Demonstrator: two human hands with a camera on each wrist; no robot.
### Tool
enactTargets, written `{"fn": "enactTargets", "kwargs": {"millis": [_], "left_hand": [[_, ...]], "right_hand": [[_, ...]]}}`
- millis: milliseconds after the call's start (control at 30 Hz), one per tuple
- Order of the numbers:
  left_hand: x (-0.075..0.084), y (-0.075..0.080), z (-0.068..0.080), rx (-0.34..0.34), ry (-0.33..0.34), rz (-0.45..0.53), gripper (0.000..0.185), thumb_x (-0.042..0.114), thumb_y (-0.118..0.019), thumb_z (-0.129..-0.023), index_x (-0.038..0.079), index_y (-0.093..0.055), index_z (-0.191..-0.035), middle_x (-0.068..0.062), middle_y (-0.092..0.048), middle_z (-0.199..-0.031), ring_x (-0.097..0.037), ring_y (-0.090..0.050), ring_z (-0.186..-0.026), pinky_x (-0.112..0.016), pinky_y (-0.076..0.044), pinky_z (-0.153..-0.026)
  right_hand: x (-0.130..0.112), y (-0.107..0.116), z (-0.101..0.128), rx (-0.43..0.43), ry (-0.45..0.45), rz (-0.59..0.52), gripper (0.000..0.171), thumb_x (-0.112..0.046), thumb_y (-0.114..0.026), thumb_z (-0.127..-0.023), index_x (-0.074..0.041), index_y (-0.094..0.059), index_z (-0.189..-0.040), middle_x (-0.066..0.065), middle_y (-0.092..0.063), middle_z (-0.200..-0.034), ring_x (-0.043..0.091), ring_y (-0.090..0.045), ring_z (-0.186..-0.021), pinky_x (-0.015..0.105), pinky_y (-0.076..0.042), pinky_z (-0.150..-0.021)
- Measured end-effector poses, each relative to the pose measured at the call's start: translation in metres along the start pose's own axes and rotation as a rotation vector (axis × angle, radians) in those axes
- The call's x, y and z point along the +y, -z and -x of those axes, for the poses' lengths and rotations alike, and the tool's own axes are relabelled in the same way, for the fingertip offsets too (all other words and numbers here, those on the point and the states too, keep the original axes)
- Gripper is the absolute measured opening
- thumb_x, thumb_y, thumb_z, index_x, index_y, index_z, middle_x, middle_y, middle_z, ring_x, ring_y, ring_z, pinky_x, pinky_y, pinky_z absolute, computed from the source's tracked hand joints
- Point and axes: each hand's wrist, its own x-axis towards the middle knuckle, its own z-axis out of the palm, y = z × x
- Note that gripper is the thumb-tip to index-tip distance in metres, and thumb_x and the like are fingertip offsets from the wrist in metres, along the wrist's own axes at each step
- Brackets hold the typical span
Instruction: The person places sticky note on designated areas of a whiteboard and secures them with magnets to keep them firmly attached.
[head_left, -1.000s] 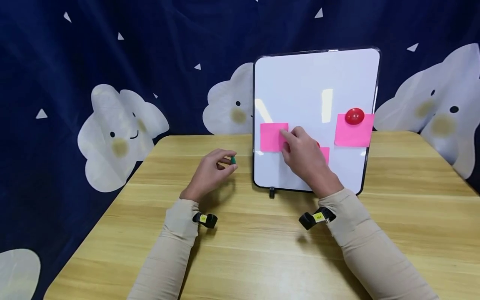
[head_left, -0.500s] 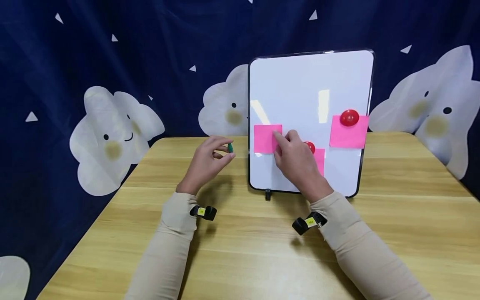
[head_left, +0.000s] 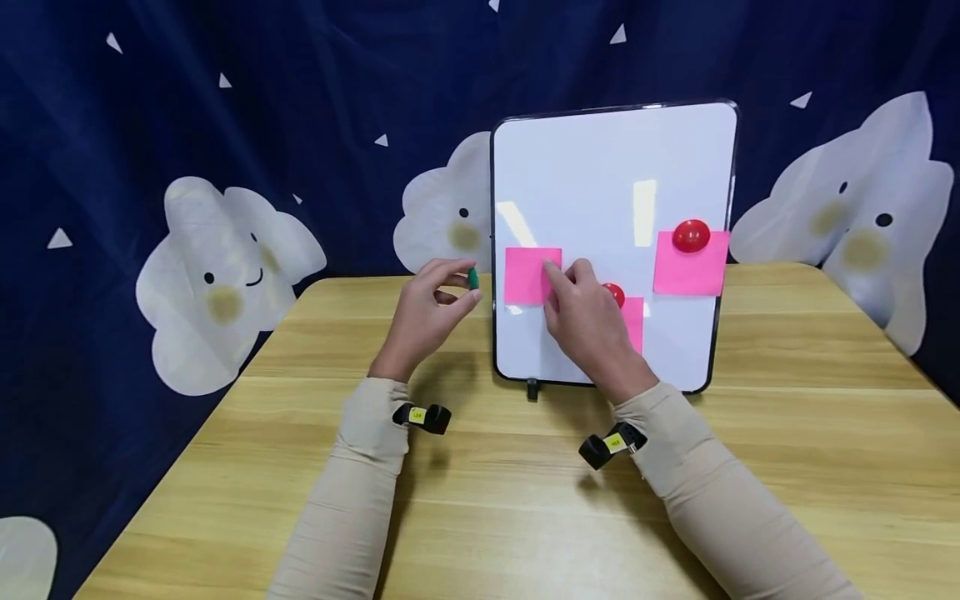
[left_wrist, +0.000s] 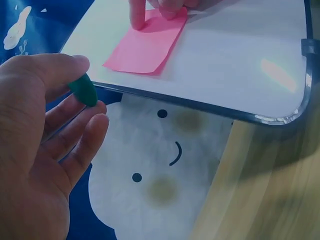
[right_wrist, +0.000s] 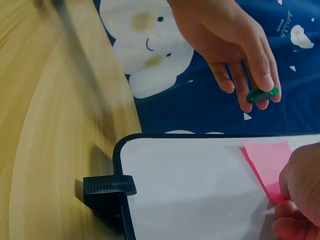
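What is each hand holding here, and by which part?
The left hand pinches a small green magnet by its rim between thumb and fingers. The right hand grips nothing; a fingertip presses the left pink note near its right edge.

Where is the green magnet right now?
The green magnet is pinched in the left hand, held above the table just left of the whiteboard, near the pink note that the right hand presses.

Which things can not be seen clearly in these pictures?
- Head view: the right hand hides most of the middle pink note and part of its red magnet.
- Right wrist view: the frame edge cuts off the left pink note.
- Left wrist view: the left hand partly hides the green magnet.
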Motion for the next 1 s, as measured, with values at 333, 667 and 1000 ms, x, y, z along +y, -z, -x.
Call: {"fn": "enactTargets", "kwargs": {"millis": [333, 667, 1000], "left_hand": [[0.003, -0.018, -0.013, 0.088, -0.034, 0.083, 0.037, 0.006, -0.075, -0.090, 0.003, -0.068, -0.125, -0.010, -0.061, -0.117, -0.020, -0.065, -0.103, -0.039, -0.056, -0.088], [0.012, -0.030, -0.025, 0.133, -0.073, -0.021, 0.037, 0.004, -0.075, -0.089, 0.002, -0.067, -0.125, -0.010, -0.058, -0.117, -0.016, -0.063, -0.105, -0.026, -0.054, -0.088], [0.022, -0.036, -0.030, 0.175, -0.083, -0.071, 0.036, 0.002, -0.073, -0.090, 0.002, -0.067, -0.126, -0.010, -0.057, -0.121, -0.016, -0.060, -0.107, -0.026, -0.054, -0.088]], "right_hand": [[0.005, 0.009, -0.004, 0.006, 0.001, -0.025, 0.049, -0.002, -0.069, -0.090, 0.002, -0.059, -0.137, 0.018, -0.050, -0.094, 0.026, -0.056, -0.068, 0.036, -0.054, -0.061], [0.005, 0.009, -0.004, -0.022, -0.006, -0.011, 0.051, -0.003, -0.070, -0.089, 0.000, -0.058, -0.139, 0.018, -0.050, -0.095, 0.025, -0.057, -0.067, 0.035, -0.055, -0.061], [0.001, 0.005, -0.001, -0.017, 0.023, 0.010, 0.057, -0.005, -0.077, -0.084, -0.001, -0.057, -0.137, 0.021, -0.054, -0.099, 0.026, -0.060, -0.067, 0.036, -0.058, -0.063]]}}
